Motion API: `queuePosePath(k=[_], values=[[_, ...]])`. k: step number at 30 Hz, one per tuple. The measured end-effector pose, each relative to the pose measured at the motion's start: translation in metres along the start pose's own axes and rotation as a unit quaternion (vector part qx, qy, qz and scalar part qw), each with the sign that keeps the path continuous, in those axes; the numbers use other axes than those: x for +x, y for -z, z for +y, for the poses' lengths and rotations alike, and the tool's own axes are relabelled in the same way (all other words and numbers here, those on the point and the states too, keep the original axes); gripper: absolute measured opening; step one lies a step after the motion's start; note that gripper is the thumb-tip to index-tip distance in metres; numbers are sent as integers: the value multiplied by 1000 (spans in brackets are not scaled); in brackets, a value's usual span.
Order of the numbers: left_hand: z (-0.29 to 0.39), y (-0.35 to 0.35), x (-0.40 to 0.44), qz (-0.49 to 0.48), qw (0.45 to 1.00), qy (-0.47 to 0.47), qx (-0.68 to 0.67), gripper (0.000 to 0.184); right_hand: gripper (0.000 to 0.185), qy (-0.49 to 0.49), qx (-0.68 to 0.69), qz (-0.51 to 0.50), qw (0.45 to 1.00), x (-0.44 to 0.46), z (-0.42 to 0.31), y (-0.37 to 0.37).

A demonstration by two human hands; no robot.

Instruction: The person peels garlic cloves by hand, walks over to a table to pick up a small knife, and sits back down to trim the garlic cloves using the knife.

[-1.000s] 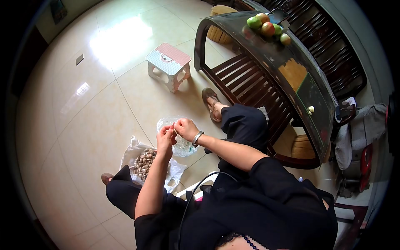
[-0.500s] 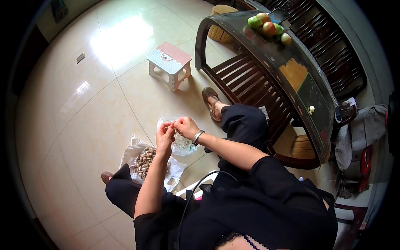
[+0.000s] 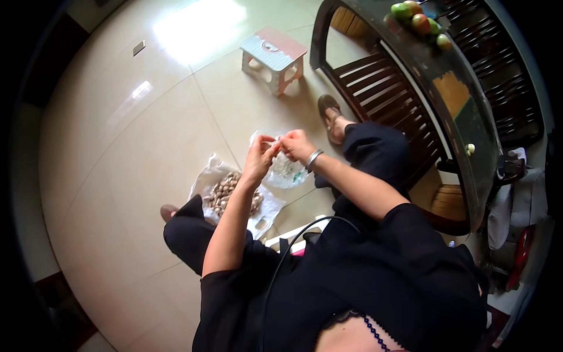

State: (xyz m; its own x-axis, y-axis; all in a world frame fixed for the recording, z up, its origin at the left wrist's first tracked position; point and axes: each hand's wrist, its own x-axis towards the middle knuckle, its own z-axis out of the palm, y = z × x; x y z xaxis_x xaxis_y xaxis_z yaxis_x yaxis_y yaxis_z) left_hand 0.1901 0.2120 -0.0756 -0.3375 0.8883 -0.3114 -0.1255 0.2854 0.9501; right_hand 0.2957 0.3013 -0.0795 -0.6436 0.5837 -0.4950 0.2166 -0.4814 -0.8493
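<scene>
My left hand (image 3: 258, 160) and my right hand (image 3: 297, 145) meet fingertip to fingertip above the floor. Both are closed in a pinch around something small that the fingers mostly hide. A metal bangle (image 3: 314, 157) circles my right wrist. Just beneath the hands lies a clear plastic bag (image 3: 288, 171), with some pale contents I cannot make out. To its left, a spread white plastic bag (image 3: 265, 218) holds a heap of small rounded brown-and-white pieces (image 3: 226, 192), partly covered by my left forearm.
A folding step stool (image 3: 273, 51) stands ahead on the tiled floor. At the right is a dark wooden table (image 3: 404, 41) with a glass top, carrying several green-and-red fruits (image 3: 420, 23) and a small white piece (image 3: 470, 149). A flat rectangular object (image 3: 139, 48) lies on the floor, far left.
The camera view has tilted, so the floor and furniture sit higher and further right. My hands stay pinched together, with the left fingers slightly more arched.
</scene>
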Motion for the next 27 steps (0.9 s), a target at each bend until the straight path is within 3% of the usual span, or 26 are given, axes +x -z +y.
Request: queuePosePath(k=[11,14,15,17,22,23,25,27], values=[[-1,9,-4,-79,982,53,-164,19,20,-12,37,51,998,9,-3,17],[0,9,-6,-71,966,52,-241,17,21,23,-296,102,949,9,1,18],[1,10,-7,-70,958,62,-271,18,21,22,-296,100,950,9,7,19],[-3,11,-7,-68,955,69,-282,18,24,147,-485,95,857,12,22,22],[-5,9,-7,-83,927,84,-355,20,22,89,-570,69,814,13,34,26],[-5,9,-6,-76,923,95,-364,19,22,89,-570,67,814,15,34,28],[-5,8,-7,-66,920,102,-372,19,24,-32,-531,-32,846,16,28,28],[-7,8,-6,-56,917,109,-381,19,24,-27,-537,-23,843,17,32,29]])
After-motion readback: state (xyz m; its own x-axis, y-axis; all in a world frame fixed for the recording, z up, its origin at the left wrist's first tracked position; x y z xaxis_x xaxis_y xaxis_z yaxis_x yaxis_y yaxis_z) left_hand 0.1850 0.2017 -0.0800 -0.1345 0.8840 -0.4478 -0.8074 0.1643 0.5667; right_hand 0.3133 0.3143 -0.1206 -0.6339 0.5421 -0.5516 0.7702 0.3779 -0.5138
